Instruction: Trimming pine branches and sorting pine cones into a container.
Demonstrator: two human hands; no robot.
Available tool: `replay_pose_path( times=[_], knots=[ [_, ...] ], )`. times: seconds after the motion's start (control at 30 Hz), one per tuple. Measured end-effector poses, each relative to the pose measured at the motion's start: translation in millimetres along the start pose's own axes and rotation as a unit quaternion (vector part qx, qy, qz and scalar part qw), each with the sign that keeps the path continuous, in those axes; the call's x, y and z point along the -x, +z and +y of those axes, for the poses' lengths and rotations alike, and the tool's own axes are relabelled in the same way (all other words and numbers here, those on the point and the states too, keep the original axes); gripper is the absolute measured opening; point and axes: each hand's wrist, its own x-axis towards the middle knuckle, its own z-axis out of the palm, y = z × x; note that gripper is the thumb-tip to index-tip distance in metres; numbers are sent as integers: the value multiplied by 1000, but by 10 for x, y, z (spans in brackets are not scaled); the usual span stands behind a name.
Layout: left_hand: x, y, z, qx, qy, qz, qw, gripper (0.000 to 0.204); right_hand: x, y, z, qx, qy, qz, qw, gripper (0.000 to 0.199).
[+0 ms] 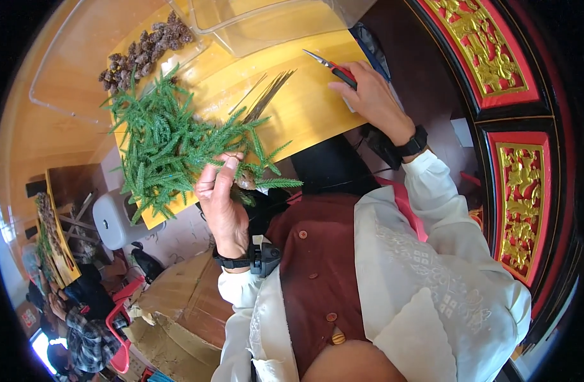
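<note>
In my left hand (223, 200), the thumb and fingers pinch an artificial pine sprig (279, 183) with a small brown pine cone (246, 181) at its base. That hand is in front of the yellow table's near edge, beside a heap of green pine sprigs (158, 143). My right hand (376, 95) is closed around the red and black handles of long-nosed pliers (333, 67) over the table's right side. The jaws point up and left, away from the sprig. A bundle of thin brown wires (269, 97) lies on the table (324, 124) between my hands.
Brown pine cones (145, 54) are piled at the far left of the table. A clear plastic tray (266, 28) stands at the back. Below left are a grey bin (110, 219), a cardboard box (177, 318) and a person in plaid (91, 340). Carved panels (521, 204) stand right.
</note>
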Motion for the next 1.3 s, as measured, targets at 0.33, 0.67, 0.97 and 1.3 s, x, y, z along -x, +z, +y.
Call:
replay_pose_path(
  times=[0.33,0.67,0.97,1.3],
  knots=[
    [1,-91,-15,116,-107,-70,985,11,48,-167,-693,-258,-215,-246,909,40],
    [51,-9,57,157,-128,-85,976,14,-56,-99,-690,-247,-322,-245,880,51],
    [6,-187,-96,228,-159,-101,955,16,-125,-60,-681,-248,-350,-256,866,59],
    [44,-178,-161,437,-256,-215,835,14,-226,-53,-774,-254,-402,-260,840,62]
  ],
)
